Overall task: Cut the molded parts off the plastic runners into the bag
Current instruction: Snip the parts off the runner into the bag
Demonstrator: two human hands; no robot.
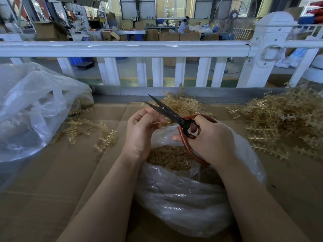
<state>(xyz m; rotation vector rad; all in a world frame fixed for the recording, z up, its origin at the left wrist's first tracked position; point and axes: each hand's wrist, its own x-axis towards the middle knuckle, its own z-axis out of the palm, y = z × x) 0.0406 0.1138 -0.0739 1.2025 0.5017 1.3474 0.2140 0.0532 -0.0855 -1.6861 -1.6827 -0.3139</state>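
Right hand [208, 140] grips the red looped handles of black steel scissors [167, 111], blades slightly parted, close by the left hand [139, 130], whose fingers curl on what looks like a thin amber plastic runner piece, mostly hidden. Risks, as a judgement: nicked fingertips; cut parts bouncing past the crinkly clear plastic bag [183, 198] below. Spiky uncut runner pile [286, 119] on the cardboard-covered table [61, 180], right.

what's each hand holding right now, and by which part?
Right hand grips the scissors by the red handle loops, blades open. Left hand has its fingers curled by the blades; whether it pinches a runner cannot be told.
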